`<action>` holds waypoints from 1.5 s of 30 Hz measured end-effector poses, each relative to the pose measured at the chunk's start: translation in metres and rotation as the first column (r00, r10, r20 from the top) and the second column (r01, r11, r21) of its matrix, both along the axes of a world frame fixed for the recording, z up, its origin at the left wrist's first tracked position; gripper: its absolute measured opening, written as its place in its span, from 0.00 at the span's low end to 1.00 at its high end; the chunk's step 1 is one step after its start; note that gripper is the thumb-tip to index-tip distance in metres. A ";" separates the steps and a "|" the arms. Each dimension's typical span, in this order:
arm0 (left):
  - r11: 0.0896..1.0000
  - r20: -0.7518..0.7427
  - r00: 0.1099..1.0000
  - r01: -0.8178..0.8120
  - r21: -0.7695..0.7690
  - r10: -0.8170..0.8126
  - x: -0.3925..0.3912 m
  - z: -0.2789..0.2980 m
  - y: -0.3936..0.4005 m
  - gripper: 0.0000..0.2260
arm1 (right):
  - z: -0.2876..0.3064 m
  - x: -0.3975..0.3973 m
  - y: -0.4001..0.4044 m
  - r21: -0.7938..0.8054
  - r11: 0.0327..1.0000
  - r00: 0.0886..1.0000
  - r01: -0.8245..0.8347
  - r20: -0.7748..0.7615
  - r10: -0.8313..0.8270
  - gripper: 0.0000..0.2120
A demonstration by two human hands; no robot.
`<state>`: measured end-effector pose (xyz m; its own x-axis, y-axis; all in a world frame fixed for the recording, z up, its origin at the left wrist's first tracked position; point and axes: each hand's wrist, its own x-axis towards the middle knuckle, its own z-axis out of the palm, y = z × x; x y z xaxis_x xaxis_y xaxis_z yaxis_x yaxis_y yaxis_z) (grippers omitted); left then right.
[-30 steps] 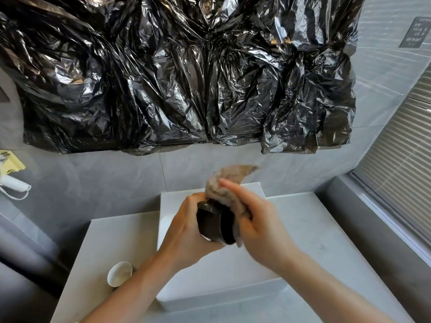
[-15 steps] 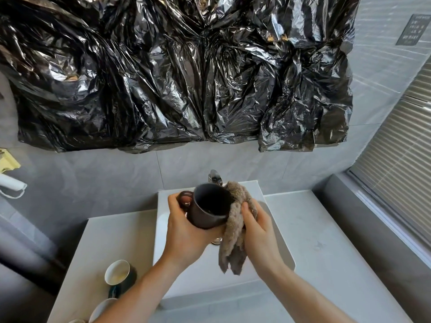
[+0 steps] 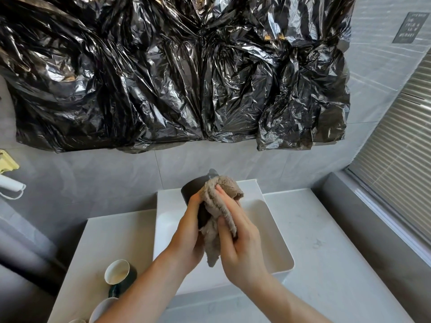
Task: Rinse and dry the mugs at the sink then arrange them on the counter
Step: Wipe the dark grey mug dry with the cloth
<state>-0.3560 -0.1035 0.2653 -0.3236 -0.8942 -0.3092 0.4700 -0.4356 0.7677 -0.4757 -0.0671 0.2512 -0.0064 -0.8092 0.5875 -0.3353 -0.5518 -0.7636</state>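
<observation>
A dark brown mug [image 3: 192,191] is held above the white sink [image 3: 277,236], mostly hidden behind the hands and cloth. My left hand [image 3: 189,231] grips the mug from the left side. My right hand [image 3: 238,241] presses a beige cloth [image 3: 218,206] against the mug's right side and over its rim; the cloth's tail hangs down between my hands. On the counter to the left stands a dark green mug [image 3: 117,275] with a cream inside, and a white mug [image 3: 102,310] pokes in at the bottom edge.
The grey stone counter [image 3: 326,264] runs on both sides of the sink. Crumpled black plastic sheeting [image 3: 177,73] covers the wall above. A window with blinds [image 3: 401,164] is on the right. A white device [image 3: 9,184] hangs at the left wall.
The cloth, which hung beside the mug half a second ago, now wraps over the mug's rim and side. The mug has turned, so its opening and handle no longer show.
</observation>
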 end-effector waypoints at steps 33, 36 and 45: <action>0.910 0.588 0.701 -0.243 -0.335 0.404 0.012 -0.060 -0.016 0.40 | -0.030 -0.029 0.027 0.816 0.540 0.918 -0.204 0.352 -0.186 0.10; 0.901 0.642 0.647 -0.183 -0.394 0.412 0.031 -0.068 -0.002 0.40 | -0.057 -0.057 0.030 0.801 0.598 0.989 -0.033 0.111 -0.093 0.08; 0.959 0.815 0.527 -0.002 -0.284 0.242 0.036 -0.136 0.088 0.41 | -0.181 -0.094 0.050 0.869 0.457 0.805 0.188 -0.403 0.435 0.11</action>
